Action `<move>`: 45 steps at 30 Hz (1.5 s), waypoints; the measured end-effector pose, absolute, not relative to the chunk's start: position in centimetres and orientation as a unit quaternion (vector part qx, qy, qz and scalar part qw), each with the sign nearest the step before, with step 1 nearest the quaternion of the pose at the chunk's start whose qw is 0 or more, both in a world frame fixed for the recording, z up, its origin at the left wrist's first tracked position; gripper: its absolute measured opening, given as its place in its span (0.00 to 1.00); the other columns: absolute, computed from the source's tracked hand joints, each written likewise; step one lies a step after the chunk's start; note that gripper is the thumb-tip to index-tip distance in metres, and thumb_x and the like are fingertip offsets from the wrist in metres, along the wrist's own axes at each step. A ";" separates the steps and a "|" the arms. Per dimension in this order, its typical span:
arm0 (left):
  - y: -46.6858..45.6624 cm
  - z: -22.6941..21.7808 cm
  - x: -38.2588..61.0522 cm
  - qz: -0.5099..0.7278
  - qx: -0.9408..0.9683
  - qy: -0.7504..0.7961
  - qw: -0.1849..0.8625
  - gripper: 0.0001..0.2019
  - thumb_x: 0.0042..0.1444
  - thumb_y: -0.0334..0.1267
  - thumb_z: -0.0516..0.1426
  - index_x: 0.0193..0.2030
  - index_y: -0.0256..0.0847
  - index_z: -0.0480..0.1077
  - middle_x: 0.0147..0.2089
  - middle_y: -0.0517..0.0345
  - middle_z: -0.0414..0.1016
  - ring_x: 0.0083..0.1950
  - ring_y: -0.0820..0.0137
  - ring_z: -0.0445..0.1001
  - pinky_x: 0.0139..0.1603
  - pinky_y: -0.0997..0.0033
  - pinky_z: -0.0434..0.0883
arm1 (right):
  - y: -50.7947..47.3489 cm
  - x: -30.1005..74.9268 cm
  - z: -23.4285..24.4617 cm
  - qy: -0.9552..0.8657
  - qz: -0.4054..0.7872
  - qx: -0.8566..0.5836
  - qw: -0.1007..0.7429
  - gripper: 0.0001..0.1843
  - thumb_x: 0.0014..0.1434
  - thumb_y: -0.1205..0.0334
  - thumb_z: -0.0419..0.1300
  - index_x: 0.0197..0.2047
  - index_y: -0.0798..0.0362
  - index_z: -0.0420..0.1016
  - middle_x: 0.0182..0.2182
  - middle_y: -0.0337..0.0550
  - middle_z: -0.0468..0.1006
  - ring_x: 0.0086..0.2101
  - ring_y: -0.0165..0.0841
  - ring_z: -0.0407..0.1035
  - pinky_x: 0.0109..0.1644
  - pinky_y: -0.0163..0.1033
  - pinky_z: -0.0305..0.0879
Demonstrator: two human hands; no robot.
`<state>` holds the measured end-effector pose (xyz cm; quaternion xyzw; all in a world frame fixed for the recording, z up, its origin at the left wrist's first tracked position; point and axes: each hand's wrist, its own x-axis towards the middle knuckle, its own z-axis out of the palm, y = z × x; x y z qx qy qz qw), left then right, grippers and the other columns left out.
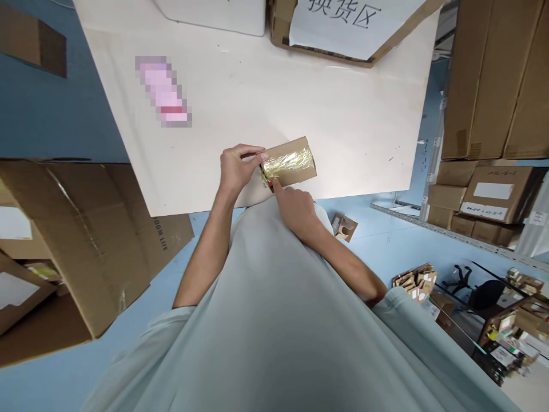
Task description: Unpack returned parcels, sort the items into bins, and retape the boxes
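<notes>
A small brown cardboard box (295,150) with a band of shiny clear tape (288,165) across it lies near the front edge of the pale table (266,97). My left hand (237,169) pinches the box's left end between thumb and fingers. My right hand (295,209) comes from below, its index finger stretched out and pressing on the box's near edge, where a small red and dark object shows; I cannot make out what that is.
A pink blurred item (163,91) lies on the table's left part. A box with a printed paper sign (347,26) stands at the far edge. A large open carton (81,240) is at the left; stacked cartons (493,80) fill shelves at the right.
</notes>
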<state>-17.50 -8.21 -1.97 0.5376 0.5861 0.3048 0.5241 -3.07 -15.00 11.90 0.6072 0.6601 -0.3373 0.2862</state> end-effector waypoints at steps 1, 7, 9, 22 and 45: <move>-8.3 -1.9 -17.4 0.303 0.537 0.589 0.523 0.12 0.65 0.49 0.71 0.49 0.45 0.88 0.55 0.50 0.90 0.59 0.57 0.87 0.69 0.51 0.83 | -15.2 -2.2 11.8 0.671 -0.332 0.598 0.287 0.37 0.80 0.71 0.50 0.88 0.53 0.54 0.55 0.64 0.88 0.54 0.48 0.85 0.55 0.49 0.80; -8.9 -1.5 -17.3 0.306 0.527 0.608 0.509 0.14 0.65 0.49 0.70 0.49 0.43 0.87 0.56 0.48 0.89 0.60 0.57 0.86 0.70 0.52 0.82 | -16.5 2.8 11.8 0.715 -0.342 0.551 0.260 0.35 0.85 0.64 0.47 0.89 0.38 0.55 0.56 0.55 0.88 0.50 0.45 0.85 0.52 0.44 0.75; -8.8 -1.0 -17.3 0.295 0.532 0.615 0.502 0.14 0.66 0.49 0.69 0.50 0.42 0.86 0.56 0.47 0.88 0.59 0.57 0.86 0.69 0.51 0.82 | -17.0 4.3 12.0 0.711 -0.356 0.563 0.226 0.32 0.87 0.57 0.47 0.88 0.35 0.57 0.57 0.51 0.88 0.50 0.45 0.84 0.52 0.42 0.74; -9.9 1.5 -8.1 0.238 0.718 0.533 0.379 0.15 0.77 0.55 0.58 0.57 0.52 0.82 0.71 0.50 0.79 0.81 0.46 0.69 0.88 0.31 0.54 | -15.4 11.1 10.8 0.613 -0.354 0.702 0.079 0.33 0.83 0.60 0.44 0.85 0.52 0.61 0.59 0.54 0.88 0.52 0.46 0.83 0.55 0.45 0.75; -9.8 -0.2 -7.9 0.269 0.693 0.528 0.410 0.14 0.77 0.54 0.57 0.52 0.53 0.81 0.72 0.49 0.78 0.75 0.48 0.74 0.86 0.33 0.56 | -13.6 6.6 11.1 0.558 -0.333 0.732 0.204 0.35 0.85 0.61 0.42 0.89 0.53 0.50 0.60 0.63 0.84 0.53 0.49 0.83 0.59 0.53 0.79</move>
